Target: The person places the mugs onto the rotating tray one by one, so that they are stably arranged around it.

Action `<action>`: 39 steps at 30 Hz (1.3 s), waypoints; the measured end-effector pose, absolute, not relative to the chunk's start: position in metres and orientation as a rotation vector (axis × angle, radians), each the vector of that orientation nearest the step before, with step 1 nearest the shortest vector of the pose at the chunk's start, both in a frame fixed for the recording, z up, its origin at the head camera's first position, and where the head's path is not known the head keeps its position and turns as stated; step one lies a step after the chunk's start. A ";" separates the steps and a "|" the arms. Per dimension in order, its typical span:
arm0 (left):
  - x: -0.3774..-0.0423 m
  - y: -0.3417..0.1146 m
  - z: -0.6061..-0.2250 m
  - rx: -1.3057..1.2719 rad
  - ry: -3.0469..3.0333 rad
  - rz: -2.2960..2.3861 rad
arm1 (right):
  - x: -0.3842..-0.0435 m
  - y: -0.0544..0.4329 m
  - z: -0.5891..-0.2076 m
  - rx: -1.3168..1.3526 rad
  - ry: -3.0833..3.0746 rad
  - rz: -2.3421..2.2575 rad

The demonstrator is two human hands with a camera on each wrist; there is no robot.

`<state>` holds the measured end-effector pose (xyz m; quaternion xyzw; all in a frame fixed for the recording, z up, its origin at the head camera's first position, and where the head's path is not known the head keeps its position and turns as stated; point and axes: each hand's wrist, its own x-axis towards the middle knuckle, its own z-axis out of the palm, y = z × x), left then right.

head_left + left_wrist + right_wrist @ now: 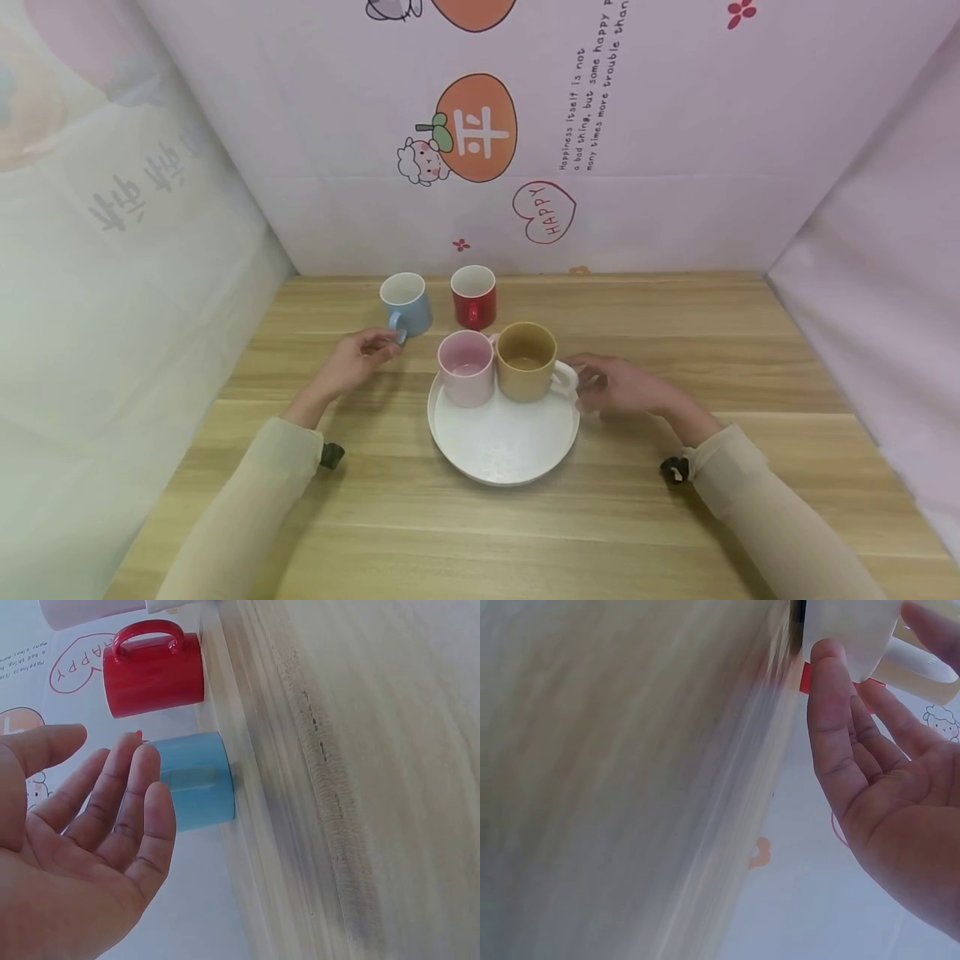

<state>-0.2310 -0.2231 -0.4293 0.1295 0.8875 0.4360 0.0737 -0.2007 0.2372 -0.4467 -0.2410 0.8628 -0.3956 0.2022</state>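
Note:
My left hand (357, 360) reaches to the light blue mug (411, 312), with its fingertips right at the mug's handle in the head view. The left wrist view shows that palm facing up and the fingers spread in front of the blue mug (202, 780). My right hand (618, 383) is at the right rim of a round white tray (502, 462). Its fingertips touch the tray's outer wall (847, 626), beside a tan mug (525, 379) with a white handle. A pink mug (468, 379) stands next to the tan one on the tray.
A red mug (474, 304) stands on the wooden table (480, 542) behind the tray, right of the blue mug. White printed cloth (660, 200) hangs at the back, and cloth walls close in both sides. Dark bands (332, 455) sit at the sleeve cuffs.

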 end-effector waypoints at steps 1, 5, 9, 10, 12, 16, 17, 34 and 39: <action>-0.231 -0.224 -0.429 0.381 2.671 1.303 | -0.201 0.237 -0.447 -0.672 2.409 -1.103; -0.233 -0.225 -0.428 0.348 2.692 1.294 | -0.200 0.238 -0.446 -0.667 2.405 -1.099; -0.235 -0.227 -0.429 0.310 2.710 1.292 | -0.199 0.238 -0.446 -0.643 2.401 -1.091; -0.235 -0.227 -0.429 0.302 2.712 1.293 | -0.199 0.238 -0.446 -0.640 2.401 -1.085; -0.235 -0.228 -0.428 0.289 2.722 1.292 | -0.199 0.238 -0.445 -0.635 2.398 -1.076; -0.235 -0.228 -0.427 0.266 2.738 1.299 | -0.199 0.237 -0.446 -0.648 2.404 -1.049; -0.236 -0.228 -0.427 0.258 2.748 1.300 | -0.199 0.237 -0.445 -0.649 2.406 -1.044; -0.244 -0.229 -0.432 0.137 2.855 1.292 | -0.197 0.236 -0.444 -0.653 2.418 -0.989; -0.247 -0.229 -0.435 0.103 2.865 1.285 | -0.198 0.236 -0.445 -0.632 2.410 -0.991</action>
